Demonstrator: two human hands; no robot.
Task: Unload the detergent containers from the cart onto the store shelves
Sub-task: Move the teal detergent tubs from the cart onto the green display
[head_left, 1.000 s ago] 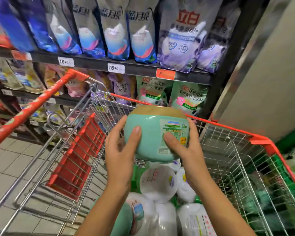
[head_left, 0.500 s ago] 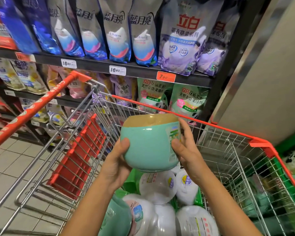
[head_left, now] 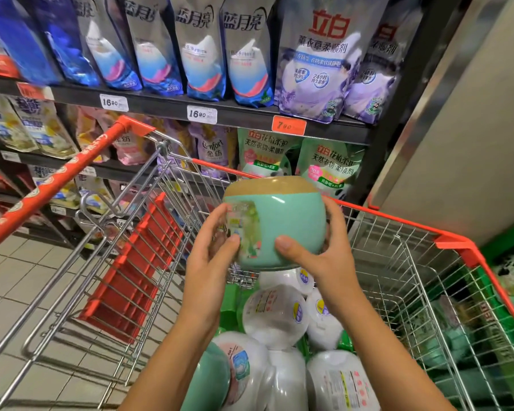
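A round mint-green detergent tub [head_left: 291, 229] with a tan lid is held upright above the wire cart [head_left: 413, 262]. My left hand [head_left: 211, 256] grips its left side over the label, thumb on the front. On the tub's right side is my right hand [head_left: 318, 256], thumb pressed on the front and fingers curled behind. Below, inside the cart, lie several white tubs [head_left: 275, 315] and another mint-green tub [head_left: 211, 378]. The store shelves [head_left: 250, 114] stand directly behind the cart.
Detergent pouches [head_left: 199, 54] fill the upper shelf; green softener pouches [head_left: 328, 167] sit one level down, behind the tub. The cart's red handle [head_left: 57, 185] and red child-seat flap [head_left: 134, 271] lie to the left. A grey wall panel [head_left: 463, 129] is at right, tiled floor at left.
The tub has been turned in my hands, so its label now faces left under my left hand. It has also shifted slightly to the right.
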